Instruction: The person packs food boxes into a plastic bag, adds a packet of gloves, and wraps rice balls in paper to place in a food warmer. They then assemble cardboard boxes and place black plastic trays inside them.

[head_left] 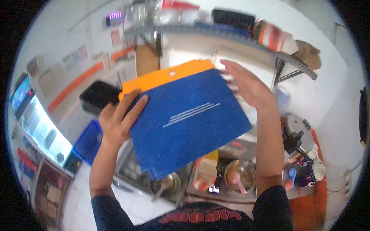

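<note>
A flat blue sheet-like pack (192,119) with an orange top band, a small hole in the band and white diagonal lines is held up in front of me, tilted. Several orange edges at its top suggest stacked layers. My left hand (121,117) grips its upper left side, fingers over the front. At the upper right edge is my right hand (250,84), fingers stretched out and blurred, their tips right at the edge. Below the pack, a metal pan (175,186) with a ladle in it is partly hidden.
On the counter stand a metal bowl (231,169) with a pink spoon (238,183), an orange-and-white carton (204,175) and a lidded pot (298,133). A metal shelf (185,29) runs above. To the left are a black basket (98,96), a blue crate (88,142) and a lit display case (46,131).
</note>
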### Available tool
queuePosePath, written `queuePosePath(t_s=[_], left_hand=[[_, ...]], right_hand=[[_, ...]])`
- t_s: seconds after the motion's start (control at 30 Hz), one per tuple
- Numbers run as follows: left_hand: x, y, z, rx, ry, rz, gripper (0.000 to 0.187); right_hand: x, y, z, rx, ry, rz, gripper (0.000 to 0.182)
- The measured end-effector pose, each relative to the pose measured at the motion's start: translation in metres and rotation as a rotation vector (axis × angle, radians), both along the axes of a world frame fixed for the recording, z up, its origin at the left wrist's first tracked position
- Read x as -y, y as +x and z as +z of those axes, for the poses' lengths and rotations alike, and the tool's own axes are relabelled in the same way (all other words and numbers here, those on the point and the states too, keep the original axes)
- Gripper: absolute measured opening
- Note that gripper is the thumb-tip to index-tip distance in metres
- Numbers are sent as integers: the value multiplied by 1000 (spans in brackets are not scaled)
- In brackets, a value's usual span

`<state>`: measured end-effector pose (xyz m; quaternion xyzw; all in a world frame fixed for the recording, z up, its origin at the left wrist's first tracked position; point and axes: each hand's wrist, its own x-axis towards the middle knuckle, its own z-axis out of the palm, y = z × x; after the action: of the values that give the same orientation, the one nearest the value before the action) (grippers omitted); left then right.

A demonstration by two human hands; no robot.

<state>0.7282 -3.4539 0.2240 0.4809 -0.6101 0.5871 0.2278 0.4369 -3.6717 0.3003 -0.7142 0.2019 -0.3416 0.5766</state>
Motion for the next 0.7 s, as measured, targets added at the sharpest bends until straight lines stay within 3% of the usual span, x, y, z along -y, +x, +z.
queuePosePath(t_s=[0.13, 0.2, 0.23, 0.3, 0.43, 0.57, 0.63, 0.7], left_hand=[[25, 3, -55, 16, 134, -180, 46], [25, 1, -85, -124, 408, -208, 52], [30, 6, -103, -145, 431, -183, 52], [32, 12, -153, -436, 464, -218, 57], [13, 45, -272, -758, 563, -46, 43], [-13, 73, -384, -876, 453, 57, 30], [-21, 65, -421, -950, 420, 111, 25], [-27, 53, -450, -934, 433, 216, 13]], right_hand=[[-41, -17, -121, -79, 328, 92, 79], [-71, -22, -163, 75, 484, -128, 66], [-72, -27, -185, 106, 476, -187, 66], [-67, -54, -235, 128, 422, -325, 72], [-63, -119, -313, 41, 441, -486, 80], [-77, -137, -361, 49, 504, -532, 81], [-80, -135, -377, -203, 203, -602, 84], [-84, -121, -382, -174, 186, -601, 81]])
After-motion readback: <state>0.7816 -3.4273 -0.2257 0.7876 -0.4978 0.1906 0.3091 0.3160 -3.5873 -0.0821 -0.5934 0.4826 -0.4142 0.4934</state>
